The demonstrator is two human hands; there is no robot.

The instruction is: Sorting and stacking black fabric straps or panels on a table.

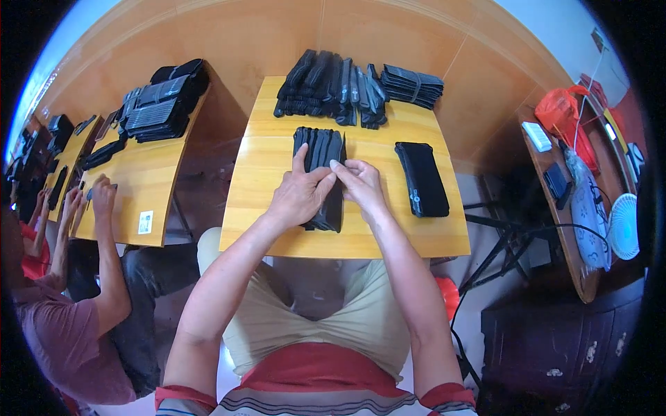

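In front of me on the yellow wooden table lies a stack of long black fabric pieces (pixel 324 148), upright to me and slightly fanned in ridges. My left hand (pixel 300 188) grips it from the left, index finger stretched along the top and thumb pointing right. At the right edge my right hand (pixel 361 182) pinches the stack's edge between thumb and fingers; the two thumbs nearly meet. What lies under my palms is hidden. To the right rests a separate flat black fabric piece (pixel 424 179) with a small pale mark near its lower end.
Piled black fabric pieces (pixel 312 87) and a banded bundle (pixel 412 86) line the table's (pixel 263 208) far edge. At left, a co-worker sits at another table (pixel 149 184) bearing black bundles (pixel 159 104). At right, a wooden desk holds a red bag (pixel 558 114) and small fan (pixel 624 225).
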